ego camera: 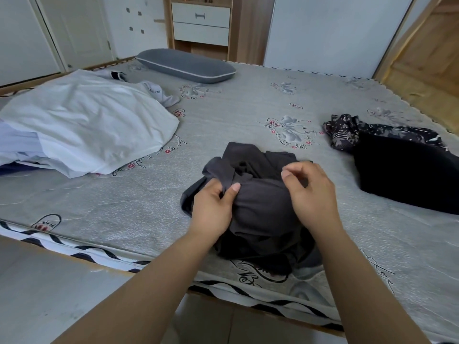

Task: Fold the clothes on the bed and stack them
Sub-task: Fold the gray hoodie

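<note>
— What is seen on the bed [223, 115]?
— A white garment pile [82, 125] is spread at the left, a black garment [407, 175] at the right, and a dark grey garment [260, 207] is bunched near the front edge.
— And the hands?
— A fold of the grey garment is pinched by the left hand [212, 207]. The right hand [311, 194] is held just above the garment, fingers curled; whether cloth is gripped cannot be told.
</note>
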